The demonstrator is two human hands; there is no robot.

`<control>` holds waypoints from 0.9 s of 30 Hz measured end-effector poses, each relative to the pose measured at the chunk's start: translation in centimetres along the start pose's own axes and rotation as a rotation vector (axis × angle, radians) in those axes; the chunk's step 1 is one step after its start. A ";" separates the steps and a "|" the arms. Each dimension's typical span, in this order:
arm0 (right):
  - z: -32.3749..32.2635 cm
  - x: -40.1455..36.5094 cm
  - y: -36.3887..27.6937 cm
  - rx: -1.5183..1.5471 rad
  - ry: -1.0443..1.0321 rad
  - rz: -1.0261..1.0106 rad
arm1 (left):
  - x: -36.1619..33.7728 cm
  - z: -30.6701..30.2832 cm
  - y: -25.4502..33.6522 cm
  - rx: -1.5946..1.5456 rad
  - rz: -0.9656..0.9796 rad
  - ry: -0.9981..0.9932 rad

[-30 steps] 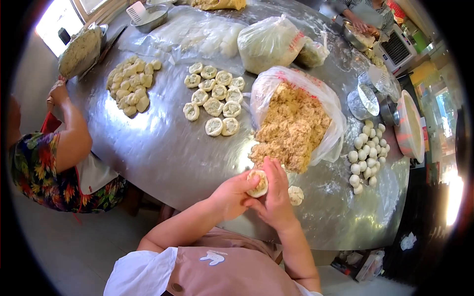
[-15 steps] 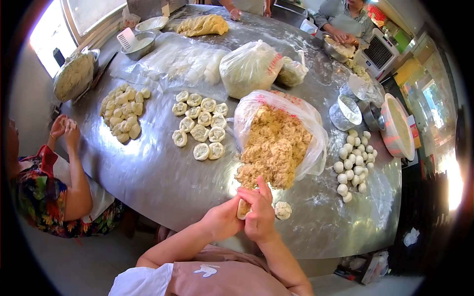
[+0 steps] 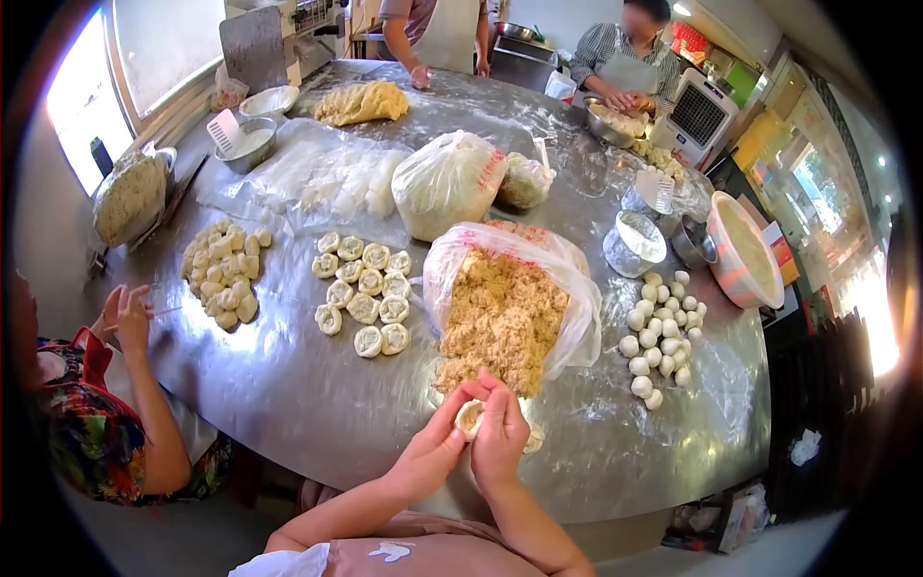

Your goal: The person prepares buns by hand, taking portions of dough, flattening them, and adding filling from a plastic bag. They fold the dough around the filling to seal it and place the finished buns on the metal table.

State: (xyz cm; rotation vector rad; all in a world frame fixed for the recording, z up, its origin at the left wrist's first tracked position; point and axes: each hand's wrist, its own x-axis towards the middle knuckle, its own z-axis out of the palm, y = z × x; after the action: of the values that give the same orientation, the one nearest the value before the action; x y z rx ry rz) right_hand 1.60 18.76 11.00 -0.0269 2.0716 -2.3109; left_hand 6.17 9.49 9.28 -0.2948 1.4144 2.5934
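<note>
Between my two hands is a cup of dough with tan filling (image 3: 469, 420), its rim standing up around the filling. My left hand (image 3: 430, 449) grips it from the left, thumb at the rim. Around the right side curl the fingers of my right hand (image 3: 501, 444), which partly hide it. A pale dough bun (image 3: 535, 439) lies on the table just right of my right hand. Directly beyond my fingertips, crumbly tan filling (image 3: 508, 322) spills from an opened plastic bag (image 3: 580, 317).
Pleated buns (image 3: 363, 308) stand in rows at centre left, near cut dough pieces (image 3: 224, 274). Round dough balls (image 3: 663, 327) lie right, below a metal container (image 3: 635, 244) and a wide basin (image 3: 745, 250). A tied bag (image 3: 447, 183) sits behind the filling. Co-workers stand left and across the table.
My hands have turned the dough cup so its filled opening faces up, fingertips now meeting at its rim. The camera view has tilted up, showing more of the far side.
</note>
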 end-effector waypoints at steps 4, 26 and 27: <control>-0.1 -0.4 -0.2 0.288 -0.130 0.062 | 0.3 0.2 0.2 0.423 0.417 0.044; -2.0 -0.4 0.2 -0.810 -0.254 -0.418 | 0.2 -3.0 0.6 0.172 -0.016 -0.365; -2.3 0.2 1.2 -0.675 -0.295 -0.342 | 0.3 -2.7 0.4 0.309 0.068 -0.390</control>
State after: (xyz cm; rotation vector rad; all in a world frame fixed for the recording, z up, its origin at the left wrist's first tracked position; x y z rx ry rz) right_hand 1.29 20.93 9.51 -0.7352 2.7042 -1.4798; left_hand 6.04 6.99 8.13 0.2892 1.6548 2.2622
